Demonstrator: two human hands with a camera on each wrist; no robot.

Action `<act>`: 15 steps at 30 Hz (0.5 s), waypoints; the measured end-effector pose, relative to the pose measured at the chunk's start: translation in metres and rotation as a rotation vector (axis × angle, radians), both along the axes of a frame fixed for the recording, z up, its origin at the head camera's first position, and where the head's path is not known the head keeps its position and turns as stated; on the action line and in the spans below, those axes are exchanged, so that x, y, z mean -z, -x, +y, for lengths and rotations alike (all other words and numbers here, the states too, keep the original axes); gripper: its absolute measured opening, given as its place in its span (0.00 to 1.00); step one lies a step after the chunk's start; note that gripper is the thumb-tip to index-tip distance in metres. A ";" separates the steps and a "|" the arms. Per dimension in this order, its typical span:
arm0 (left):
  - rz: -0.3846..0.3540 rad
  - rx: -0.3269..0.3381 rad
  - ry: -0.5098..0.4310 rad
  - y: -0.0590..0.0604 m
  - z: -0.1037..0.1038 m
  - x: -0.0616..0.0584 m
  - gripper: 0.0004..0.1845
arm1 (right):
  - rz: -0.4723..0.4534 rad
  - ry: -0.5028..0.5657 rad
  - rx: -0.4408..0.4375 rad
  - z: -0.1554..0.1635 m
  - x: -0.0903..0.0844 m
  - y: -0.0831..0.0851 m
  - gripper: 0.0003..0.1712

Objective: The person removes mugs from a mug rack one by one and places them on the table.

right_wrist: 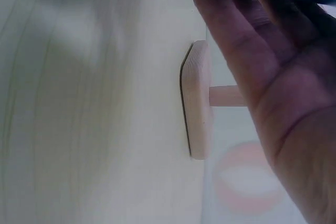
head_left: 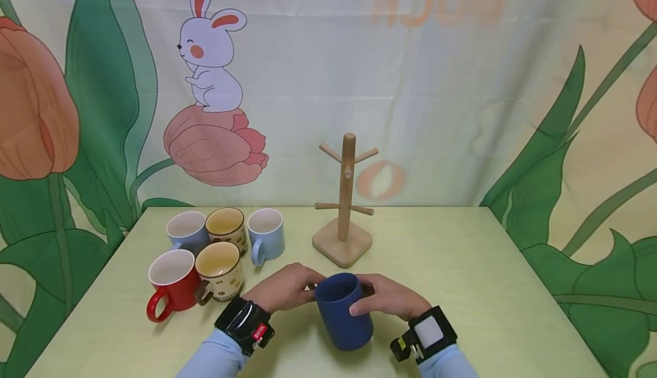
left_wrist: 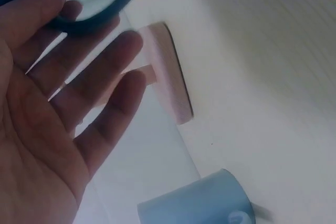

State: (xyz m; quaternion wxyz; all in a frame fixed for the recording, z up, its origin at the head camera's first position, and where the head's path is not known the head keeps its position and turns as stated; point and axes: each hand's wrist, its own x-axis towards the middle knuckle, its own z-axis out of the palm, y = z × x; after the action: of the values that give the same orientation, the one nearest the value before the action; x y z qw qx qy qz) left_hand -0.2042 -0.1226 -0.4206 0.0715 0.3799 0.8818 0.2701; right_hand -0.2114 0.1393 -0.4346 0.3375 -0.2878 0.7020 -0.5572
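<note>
A dark blue mug (head_left: 345, 318) is held tilted above the front middle of the table, its opening turned up toward the far left. My right hand (head_left: 387, 297) grips its right side, thumb across the front and fingers round behind. In the left wrist view, the mug's handle (left_wrist: 100, 22) loops out by my left hand (left_wrist: 58, 93). The thumb and index finger pinch at that handle, while the other fingers spread out past it. Behind the mug stands a wooden mug tree (head_left: 346, 195) with bare pegs.
On the left stand a red mug (head_left: 183, 288), two yellow patterned mugs, a grey-blue mug (head_left: 191, 238) and a light blue mug (head_left: 269, 238), which is closest to the mug tree. A printed cloth (head_left: 436, 110) hangs behind the table's far edge.
</note>
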 end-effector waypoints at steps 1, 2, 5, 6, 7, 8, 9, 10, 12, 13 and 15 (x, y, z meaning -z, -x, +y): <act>-0.001 0.013 -0.004 0.000 -0.001 0.000 0.06 | -0.003 0.004 0.000 0.001 -0.001 0.000 0.38; -0.008 0.022 -0.011 0.000 -0.002 0.000 0.05 | -0.007 0.006 0.001 0.002 -0.001 0.000 0.39; -0.031 0.038 -0.033 -0.001 -0.004 0.001 0.04 | -0.016 0.009 0.013 0.006 -0.001 0.002 0.39; -0.038 0.037 -0.041 -0.002 -0.004 0.001 0.04 | -0.020 0.010 0.022 0.007 -0.001 0.002 0.39; -0.045 0.034 -0.047 -0.002 -0.005 0.001 0.04 | -0.022 0.012 0.035 0.008 -0.001 0.003 0.39; -0.052 0.028 -0.055 -0.003 -0.005 0.000 0.03 | -0.025 0.015 0.046 0.009 0.000 0.003 0.39; -0.058 0.021 -0.061 -0.004 -0.005 0.000 0.03 | -0.026 0.017 0.060 0.010 0.000 0.004 0.39; -0.063 0.015 -0.067 -0.004 -0.006 -0.001 0.03 | -0.027 0.018 0.074 0.012 0.000 0.004 0.39; -0.082 -0.003 -0.079 -0.005 -0.007 -0.001 0.03 | -0.023 0.026 0.098 0.013 0.001 0.005 0.40; -0.089 -0.011 -0.085 -0.005 -0.007 -0.002 0.03 | -0.015 0.025 0.110 0.014 0.001 0.006 0.40; -0.103 -0.037 -0.091 -0.005 -0.009 -0.002 0.04 | 0.006 0.017 0.134 0.014 0.001 0.007 0.40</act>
State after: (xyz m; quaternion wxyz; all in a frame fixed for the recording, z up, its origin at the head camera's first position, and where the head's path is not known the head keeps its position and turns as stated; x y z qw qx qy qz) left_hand -0.1992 -0.1315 -0.4186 0.0944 0.3522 0.8706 0.3302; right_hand -0.2186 0.1531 -0.4353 0.2948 -0.2447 0.7158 -0.5838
